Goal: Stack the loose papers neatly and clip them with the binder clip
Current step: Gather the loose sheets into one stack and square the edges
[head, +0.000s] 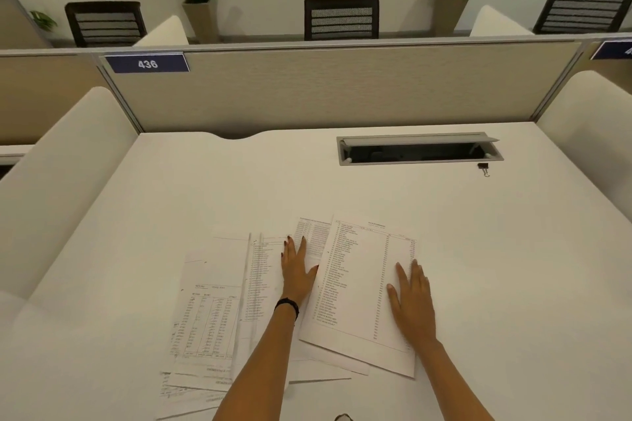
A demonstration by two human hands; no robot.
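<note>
Several loose printed papers point(219, 301) lie fanned and overlapping on the white desk point(496, 249), near its front edge. My left hand point(297, 270) rests flat with straight fingers on the middle sheets. My right hand point(412, 301) lies flat on the right side of the topmost tilted sheet point(355, 284). A small black binder clip point(483, 168) sits far off at the back right, just below the cable tray's right end. Neither hand touches the clip.
An open cable tray slot point(419, 149) is set into the desk at the back right. A beige partition point(325, 89) with a "436" label closes the far side. Padded side dividers flank the desk left point(61, 181) and right point(591, 133).
</note>
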